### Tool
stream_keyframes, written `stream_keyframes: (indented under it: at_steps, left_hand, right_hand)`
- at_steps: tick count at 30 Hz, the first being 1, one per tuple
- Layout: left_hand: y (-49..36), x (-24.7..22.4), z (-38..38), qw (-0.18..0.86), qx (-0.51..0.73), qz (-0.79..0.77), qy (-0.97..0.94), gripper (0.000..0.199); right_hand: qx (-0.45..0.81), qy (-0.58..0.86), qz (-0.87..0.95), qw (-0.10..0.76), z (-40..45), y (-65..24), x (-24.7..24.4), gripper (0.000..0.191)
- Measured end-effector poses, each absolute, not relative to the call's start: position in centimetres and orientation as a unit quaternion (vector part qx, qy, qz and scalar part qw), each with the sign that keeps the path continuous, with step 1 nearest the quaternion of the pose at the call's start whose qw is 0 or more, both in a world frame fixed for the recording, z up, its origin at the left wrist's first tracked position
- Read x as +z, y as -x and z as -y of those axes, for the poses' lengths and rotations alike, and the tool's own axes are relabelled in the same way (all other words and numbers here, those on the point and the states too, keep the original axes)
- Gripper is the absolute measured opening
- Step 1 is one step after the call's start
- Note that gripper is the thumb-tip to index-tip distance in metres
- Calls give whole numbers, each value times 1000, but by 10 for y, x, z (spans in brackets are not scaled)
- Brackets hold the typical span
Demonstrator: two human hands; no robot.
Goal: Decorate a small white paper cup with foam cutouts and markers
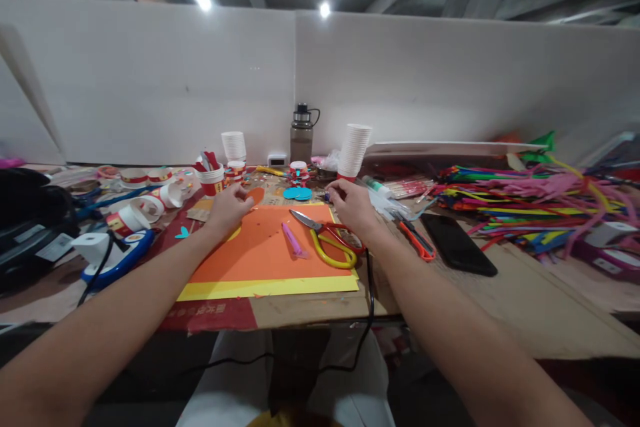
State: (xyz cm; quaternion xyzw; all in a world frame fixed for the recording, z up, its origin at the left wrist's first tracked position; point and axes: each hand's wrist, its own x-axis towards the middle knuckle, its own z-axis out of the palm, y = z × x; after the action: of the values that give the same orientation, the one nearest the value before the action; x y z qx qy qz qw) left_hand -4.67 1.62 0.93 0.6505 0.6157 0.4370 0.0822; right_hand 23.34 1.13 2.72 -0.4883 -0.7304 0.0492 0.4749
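Observation:
My left hand is over the upper left of the orange paper sheet, its fingers closed on a rounded orange paper piece. My right hand is beyond the sheet's upper right corner, with bent fingers pinched together at a small dark thing too tiny to name. Blue paper circles lie between the hands. Scissors with red and yellow handles and a purple pen-like tool rest on the orange sheet. Yellow paper shows beneath it.
Stacked white cups, a dark bottle and a red-white cup of tools stand behind. A phone, an orange cutter and colourful pipe cleaners lie right. A black cable hangs over the front edge.

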Motion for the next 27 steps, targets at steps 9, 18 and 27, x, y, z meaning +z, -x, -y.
stream_keyframes:
  at_steps: [9,18,27]
  left_hand:
    - [46,4,-14,89,437,-621,-644,11]
    - [20,18,-52,47,348,-595,-723,17]
    - [-18,7,-112,69,221,-591,-773,27]
  right_hand:
    - [53,457,784,415,-8,-229,25,17]
    - [50,448,781,433,-5,-228,30,15]
    - [39,448,786,423,-9,-232,29,15]
